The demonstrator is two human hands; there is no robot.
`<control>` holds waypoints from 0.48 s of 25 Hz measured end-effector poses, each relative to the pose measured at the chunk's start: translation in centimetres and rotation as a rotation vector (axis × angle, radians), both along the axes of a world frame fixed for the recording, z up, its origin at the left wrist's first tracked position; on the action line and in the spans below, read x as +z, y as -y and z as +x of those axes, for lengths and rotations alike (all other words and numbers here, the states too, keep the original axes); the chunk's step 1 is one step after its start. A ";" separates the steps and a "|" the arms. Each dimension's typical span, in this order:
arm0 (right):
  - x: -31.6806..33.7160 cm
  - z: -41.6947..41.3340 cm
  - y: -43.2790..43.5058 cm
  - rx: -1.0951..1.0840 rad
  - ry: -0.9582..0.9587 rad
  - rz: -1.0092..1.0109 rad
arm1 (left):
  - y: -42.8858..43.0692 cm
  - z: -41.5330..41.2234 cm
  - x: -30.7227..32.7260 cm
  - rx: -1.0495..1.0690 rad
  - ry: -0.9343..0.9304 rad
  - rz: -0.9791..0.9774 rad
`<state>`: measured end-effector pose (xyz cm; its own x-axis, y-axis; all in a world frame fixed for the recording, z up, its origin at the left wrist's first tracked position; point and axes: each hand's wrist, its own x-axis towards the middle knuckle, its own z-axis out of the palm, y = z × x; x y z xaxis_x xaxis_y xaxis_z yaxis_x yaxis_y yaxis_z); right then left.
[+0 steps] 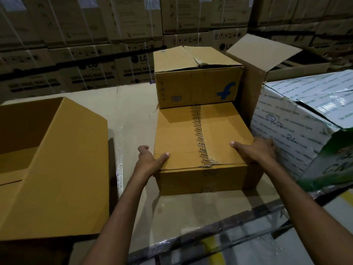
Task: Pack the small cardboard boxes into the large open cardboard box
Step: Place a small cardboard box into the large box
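Note:
A small brown box sealed with printed tape (191, 134) lies in the middle of the work surface. My left hand (150, 159) grips its near left corner, thumb on the lid. My right hand (256, 150) grips its right edge, thumb on top and fingers down the side. On the far end of that box sits a second small box with a blue logo (196, 83). The large open cardboard box (63, 169) stands at the left, its dark inside partly in view.
A white and green printed carton (298, 127) presses close on the right. Behind it stands a tall brown carton with a raised flap (261, 54). Stacked washing-machine cartons (95, 54) wall off the back. The plastic-wrapped surface's front edge (210, 232) runs near me.

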<state>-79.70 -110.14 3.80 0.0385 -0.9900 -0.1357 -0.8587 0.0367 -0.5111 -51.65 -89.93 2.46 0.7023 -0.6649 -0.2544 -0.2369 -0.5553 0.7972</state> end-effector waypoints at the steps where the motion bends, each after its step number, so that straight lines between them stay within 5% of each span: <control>1: -0.1 0.1 -0.3 0.019 0.045 0.021 | -0.3 0.1 -0.2 -0.006 -0.016 0.013; 4: -0.6 0.2 -2.5 0.057 0.170 0.085 | -2.5 0.9 -0.6 -0.042 0.073 0.110; 12: -1.5 0.6 -10.0 0.035 0.139 0.153 | -9.7 0.5 -0.8 0.030 -0.145 -0.020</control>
<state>-79.15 -100.15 2.28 0.1018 -0.9559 -0.2754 -0.7824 0.0941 -0.6156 -51.10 -80.18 1.70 0.6788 -0.6503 -0.3410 -0.1023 -0.5437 0.8330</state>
